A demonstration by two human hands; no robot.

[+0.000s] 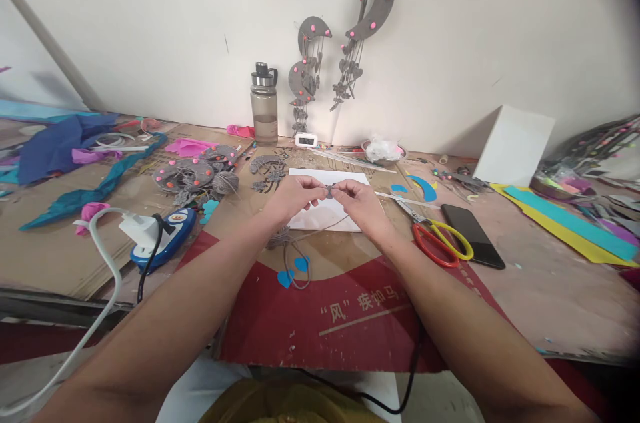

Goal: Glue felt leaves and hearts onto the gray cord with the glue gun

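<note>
My left hand (299,197) and my right hand (361,206) meet over a white sheet (320,217). Fingertips of both pinch a small dark grey piece (329,191), mostly covered, so its shape is hard to make out. A strand of grey yarn (330,225) runs from below my right hand toward a small grey yarn bundle (278,238) by my left wrist. Nearer to me, two blue paper hearts (286,278) lie beside a yarn loop. Right of my right hand lie scissors (440,243) with red and yellow handles, touching a black phone (473,236).
A water bottle (264,109) and small digital clock (306,140) stand by the wall, below hanging grey moon ornaments (383,6). Left are decorated grey crescents (185,175), a yarn ball (226,183) and a blue power strip (173,243) with cables. Coloured strips (570,219) lie right.
</note>
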